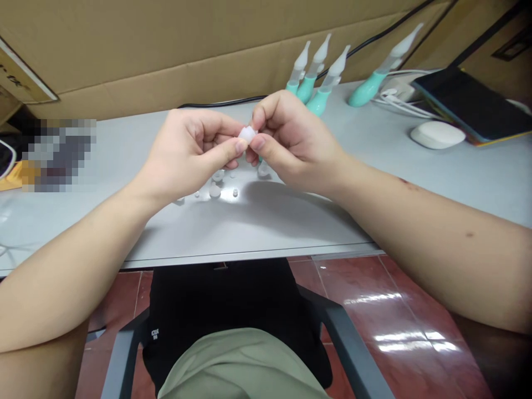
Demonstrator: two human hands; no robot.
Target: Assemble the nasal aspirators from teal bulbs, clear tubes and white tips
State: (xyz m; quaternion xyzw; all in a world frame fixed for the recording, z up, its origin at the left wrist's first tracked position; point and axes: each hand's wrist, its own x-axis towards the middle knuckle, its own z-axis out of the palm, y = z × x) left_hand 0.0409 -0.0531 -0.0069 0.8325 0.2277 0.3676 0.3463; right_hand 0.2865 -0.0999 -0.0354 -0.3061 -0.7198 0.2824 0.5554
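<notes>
Between my two hands, above the table, is a small white plastic piece (247, 134), its exact kind partly hidden by the fingertips. My left hand (195, 141) pinches it from the left with thumb and fingers. From the right, my right hand (291, 138) grips the same piece between thumb and curled forefinger. Below the hands lie several small translucent parts, among them a round cap (215, 191) and a tiny plug (235, 193). Another clear part (264, 169) sits under my right hand, with a bit of teal beside it.
Several teal bulb aspirators with clear tips (320, 100) stand behind my right hand. One more aspirator (369, 88) leans farther right, near white cables (399, 100), a white mouse (438, 134) and a dark flat object (477, 105). Cardboard (166, 50) walls the back of the grey table (291, 227).
</notes>
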